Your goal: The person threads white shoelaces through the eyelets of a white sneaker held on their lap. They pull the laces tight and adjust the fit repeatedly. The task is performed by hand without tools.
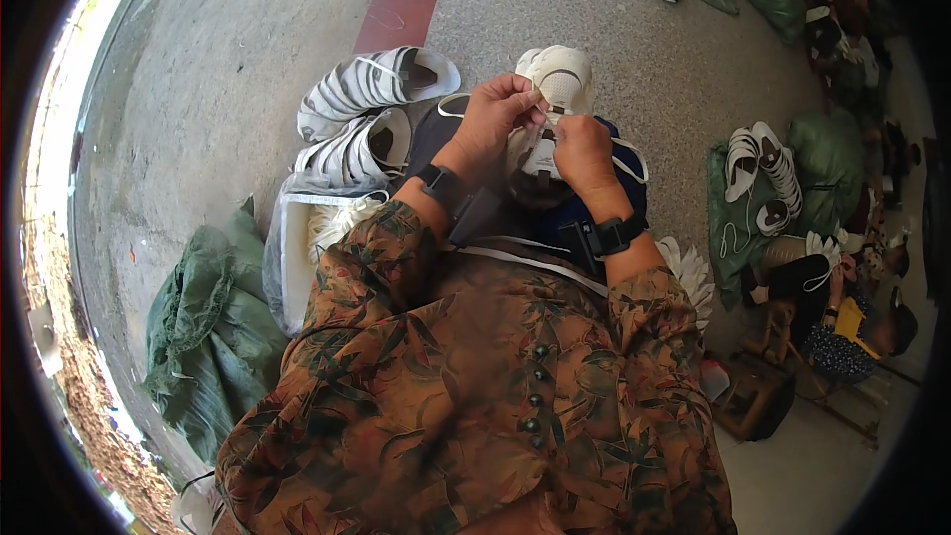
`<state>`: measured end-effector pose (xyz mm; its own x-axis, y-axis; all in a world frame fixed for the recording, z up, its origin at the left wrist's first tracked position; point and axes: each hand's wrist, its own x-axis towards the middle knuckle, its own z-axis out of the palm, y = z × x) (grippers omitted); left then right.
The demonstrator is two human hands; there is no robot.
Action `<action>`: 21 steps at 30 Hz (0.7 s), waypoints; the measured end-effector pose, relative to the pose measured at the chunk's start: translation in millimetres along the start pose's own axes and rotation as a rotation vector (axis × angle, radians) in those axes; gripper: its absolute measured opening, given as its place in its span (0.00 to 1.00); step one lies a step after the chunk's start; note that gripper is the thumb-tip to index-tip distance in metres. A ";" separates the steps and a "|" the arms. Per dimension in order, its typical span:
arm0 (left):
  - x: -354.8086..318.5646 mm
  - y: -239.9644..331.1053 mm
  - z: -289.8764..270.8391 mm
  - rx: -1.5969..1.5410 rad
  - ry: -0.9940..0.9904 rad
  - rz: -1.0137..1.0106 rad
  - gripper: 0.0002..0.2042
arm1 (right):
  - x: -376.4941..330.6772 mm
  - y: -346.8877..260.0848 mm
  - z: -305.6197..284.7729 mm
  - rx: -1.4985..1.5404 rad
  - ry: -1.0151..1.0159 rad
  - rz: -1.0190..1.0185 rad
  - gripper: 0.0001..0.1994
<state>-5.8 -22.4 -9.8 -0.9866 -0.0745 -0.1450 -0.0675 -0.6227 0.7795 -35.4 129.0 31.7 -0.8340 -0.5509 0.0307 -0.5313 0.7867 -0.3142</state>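
A white shoe point(569, 65) with a perforated toe lies over my lap, its toe pointing away from me. My left hand point(487, 123) is closed in a pinch at the shoe's lacing, with a thin white shoelace at its fingertips. Against the other side of the shoe opening, my right hand point(586, 157) is closed on the shoe; its fingertips are partly hidden. A pale label shows inside the opening between my wrists. A loose white lace end point(634, 151) curves out beside my right hand, over dark blue cloth.
Nested rows of white shoe uppers point(347, 97) lie at the left. Nearer are a clear plastic bag point(280, 267), white laces point(349, 222) and a green sack point(213, 287). More shoes point(783, 178) lie on green sacking at right, near another person point(842, 347) and a wooden stool point(758, 391).
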 end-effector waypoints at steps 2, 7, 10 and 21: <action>0.1 -1.0 -0.5 0.026 0.004 0.005 0.02 | -6.0 7.8 7.0 0.079 0.075 -0.019 0.02; -4.8 -1.0 -7.5 0.228 -0.039 0.016 0.07 | -25.7 13.1 8.2 0.258 0.253 -0.054 0.01; -17.4 6.4 2.9 0.589 0.045 0.220 0.14 | -28.0 19.2 12.2 0.326 0.299 -0.049 0.01; -44.0 -2.0 17.4 1.574 -0.049 0.724 0.06 | -23.1 23.0 31.4 0.439 0.351 -0.021 0.05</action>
<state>35.2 -4.3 5.7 -0.8810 0.0674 0.4683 0.3162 0.8203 0.4766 -23.6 151.1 -6.0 -0.8631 -0.3805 0.3321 -0.4995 0.5454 -0.6731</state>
